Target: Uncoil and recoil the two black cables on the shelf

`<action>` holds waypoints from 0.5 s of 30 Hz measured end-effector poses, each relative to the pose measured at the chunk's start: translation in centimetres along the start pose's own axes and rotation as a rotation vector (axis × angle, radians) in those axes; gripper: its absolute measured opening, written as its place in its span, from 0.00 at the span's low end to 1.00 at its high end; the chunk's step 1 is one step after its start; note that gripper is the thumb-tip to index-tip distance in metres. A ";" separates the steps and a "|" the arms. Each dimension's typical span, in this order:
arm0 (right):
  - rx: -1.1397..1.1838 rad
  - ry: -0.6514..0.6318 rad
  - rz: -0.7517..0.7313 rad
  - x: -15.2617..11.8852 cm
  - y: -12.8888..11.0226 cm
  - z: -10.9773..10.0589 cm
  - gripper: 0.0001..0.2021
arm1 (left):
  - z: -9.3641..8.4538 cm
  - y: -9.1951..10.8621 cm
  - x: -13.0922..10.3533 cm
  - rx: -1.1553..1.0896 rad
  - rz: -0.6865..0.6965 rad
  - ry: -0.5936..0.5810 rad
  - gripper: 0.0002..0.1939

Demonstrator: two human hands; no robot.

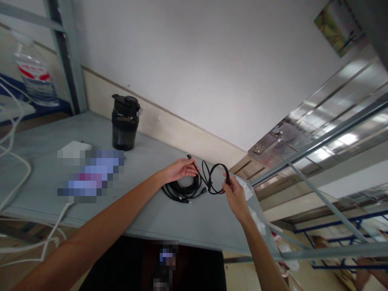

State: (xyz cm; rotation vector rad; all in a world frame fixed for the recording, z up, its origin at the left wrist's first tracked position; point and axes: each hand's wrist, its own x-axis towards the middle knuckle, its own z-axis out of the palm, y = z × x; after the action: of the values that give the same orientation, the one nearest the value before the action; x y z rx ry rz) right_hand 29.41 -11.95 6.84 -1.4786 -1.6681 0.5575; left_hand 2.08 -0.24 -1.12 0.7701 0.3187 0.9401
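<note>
A thin black cable hangs in loops between my two hands above the grey tabletop. With its fingers closed, my right hand grips the right side of the looped bundle. My left hand pinches the same cable near its plug end, which sticks up past the fingertips. Just below and behind the left hand lies another coiled black cable on the table, its connectors near the front and right of the coil. Part of that coil is hidden by the left hand.
A dark drinking bottle stands near the wall. Left of it lie a blurred phone and a white charger with white cords. A large water bottle is at far left. Metal bed rails rise at the right.
</note>
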 end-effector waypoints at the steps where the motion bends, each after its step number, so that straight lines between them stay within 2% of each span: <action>1: -0.023 0.014 -0.011 0.0 0.3 -0.2 0.17 | 0.0 0.0 0.0 0.001 0.001 0.001 0.16; 4: -0.177 0.020 -0.101 0.1 1.2 -0.7 0.16 | 0.0 -0.1 0.0 0.014 0.002 0.008 0.16; 7: -0.460 0.025 -0.193 0.0 2.1 -1.0 0.23 | -0.1 -0.2 0.0 0.033 0.006 0.012 0.18; 9: -0.590 0.011 -0.188 -0.2 2.4 -1.2 0.26 | -0.1 -0.2 0.1 0.041 0.016 0.021 0.18; 11: -0.574 -0.047 -0.144 -0.4 2.5 -1.4 0.26 | -0.2 -0.2 0.2 0.041 0.026 0.038 0.19; 13: -0.449 -0.093 -0.095 -0.6 2.3 -1.8 0.26 | -0.2 -0.1 0.2 0.029 0.028 0.051 0.18; 15: -0.323 -0.077 -0.062 -0.8 2.0 -2.5 0.24 | -0.2 0.0 0.3 -0.006 0.021 0.066 0.17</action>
State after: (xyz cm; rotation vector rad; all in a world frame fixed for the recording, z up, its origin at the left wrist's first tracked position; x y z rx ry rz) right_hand 32.59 -12.79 6.48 -1.6423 -1.9257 0.3243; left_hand 2.13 0.09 -1.25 0.7389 0.3653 0.9873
